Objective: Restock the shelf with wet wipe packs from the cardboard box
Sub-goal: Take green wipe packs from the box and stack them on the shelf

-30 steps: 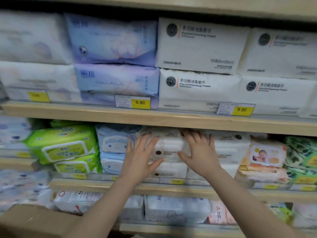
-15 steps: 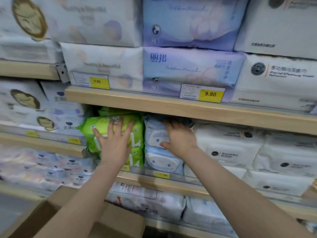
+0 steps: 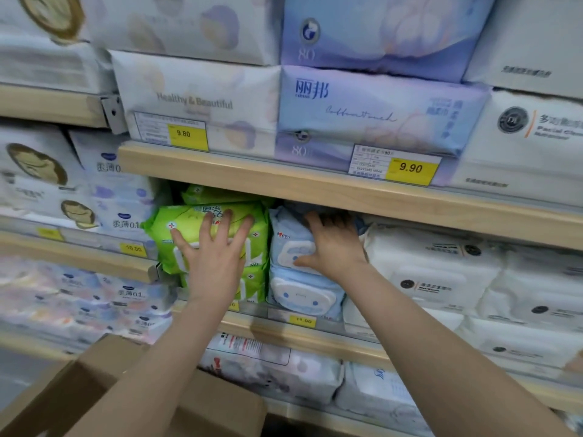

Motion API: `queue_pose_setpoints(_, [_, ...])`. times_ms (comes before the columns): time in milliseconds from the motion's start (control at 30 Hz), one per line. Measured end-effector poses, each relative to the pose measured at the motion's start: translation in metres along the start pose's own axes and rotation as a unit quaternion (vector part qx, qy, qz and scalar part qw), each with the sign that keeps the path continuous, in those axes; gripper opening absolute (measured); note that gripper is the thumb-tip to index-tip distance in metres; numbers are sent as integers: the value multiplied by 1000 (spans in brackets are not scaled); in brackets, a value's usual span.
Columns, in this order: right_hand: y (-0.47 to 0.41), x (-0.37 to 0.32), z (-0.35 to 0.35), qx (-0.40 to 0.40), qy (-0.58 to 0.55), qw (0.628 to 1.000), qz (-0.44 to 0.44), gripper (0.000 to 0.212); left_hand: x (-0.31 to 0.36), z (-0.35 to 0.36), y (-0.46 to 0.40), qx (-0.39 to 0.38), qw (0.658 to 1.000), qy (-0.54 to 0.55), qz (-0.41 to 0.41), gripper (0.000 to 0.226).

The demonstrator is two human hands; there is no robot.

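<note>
The left hand (image 3: pixel 214 260) lies flat, fingers spread, against the top green wet wipe pack (image 3: pixel 202 234) on the middle shelf (image 3: pixel 315 334), gripping nothing. The right hand (image 3: pixel 334 247) presses the upper blue wet wipe pack (image 3: pixel 288 244) just beside it; its fingertips vanish into shadow under the upper shelf board (image 3: pixel 315 187), so their curl is unclear. Little room remains above both stacks. The cardboard box (image 3: pixel 104 373) is cut off at the bottom-left corner.
</note>
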State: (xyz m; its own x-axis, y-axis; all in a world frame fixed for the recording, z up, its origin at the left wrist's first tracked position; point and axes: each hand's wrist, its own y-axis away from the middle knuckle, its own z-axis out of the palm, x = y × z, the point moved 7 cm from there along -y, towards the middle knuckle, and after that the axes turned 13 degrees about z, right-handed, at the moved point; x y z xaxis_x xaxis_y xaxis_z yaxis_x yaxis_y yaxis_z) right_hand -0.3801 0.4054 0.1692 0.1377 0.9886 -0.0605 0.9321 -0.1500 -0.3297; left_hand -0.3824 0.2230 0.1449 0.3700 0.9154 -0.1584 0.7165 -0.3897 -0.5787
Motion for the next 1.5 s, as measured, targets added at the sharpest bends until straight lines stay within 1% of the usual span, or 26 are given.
queue_pose_setpoints(100, [-3, 4, -4, -38, -24, 999, -12, 89, -1, 2, 0, 6, 1000, 2, 4, 79])
queue_pose_setpoints(200, [-8, 7, -9, -79, -45, 996, -16, 86, -2, 2, -3, 9, 1000, 2, 22, 81])
queue_pose_setpoints(333, [-8, 8, -9, -67, -30, 997, -20, 79, -6, 5, -7, 8, 998, 3, 57, 82])
queue_pose_setpoints(467, [-6, 4, -4, -74, 5, 997, -22, 81, -10, 3, -7, -1, 997, 4, 75, 85])
queue_pose_setpoints(567, [-1, 3, -5, -54, 21, 998, -6, 81, -8, -3, -3, -3, 997, 11, 74, 87])
queue_pose_setpoints(700, [14, 5, 0, -16, 62, 997, 30, 69, 5, -4, 5, -14, 998, 32, 57, 99])
queue_pose_setpoints(800, [21, 4, 5, -13, 73, 996, 42, 60, 11, -1, 5, -20, 998, 39, 44, 102])
queue_pose_setpoints(867, [15, 3, 4, -28, 62, 996, 52, 57, 9, 2, 3, -18, 998, 40, 43, 100])
queue_pose_setpoints(1000, [-2, 7, 6, -100, 14, 993, 58, 55, 7, 5, 1, -20, 998, 32, 50, 97])
queue_pose_setpoints(1133, [-3, 5, 5, -117, 11, 992, 54, 55, 5, 4, 0, -33, 998, 41, 47, 99])
queue_pose_setpoints(1200, [0, 5, 5, -133, 1, 989, 70, 60, 4, -1, 2, -29, 996, 56, 55, 100])
queue_pose_setpoints(1233, [1, 4, 4, -117, -1, 990, 73, 64, 2, -4, 6, -23, 996, 68, 57, 101])
queue_pose_setpoints(1267, [4, -2, -1, -69, -5, 996, 61, 69, -3, -7, 11, -11, 995, 82, 53, 102])
queue_pose_setpoints(1333, [14, -26, -14, 33, -29, 999, -2, 74, -23, -11, 26, 23, 993, 113, 13, 102])
queue_pose_setpoints(1367, [17, -42, -17, 45, -43, 997, -38, 73, -37, -11, 33, 37, 990, 131, -18, 101])
queue_pose_setpoints(1433, [16, -73, -15, 8, -51, 994, -94, 74, -66, -7, 47, 59, 977, 185, -86, 99])
queue_pose_setpoints(1500, [7, -100, -9, -32, -41, 991, -125, 81, -83, 1, 53, 67, 951, 267, -139, 97])
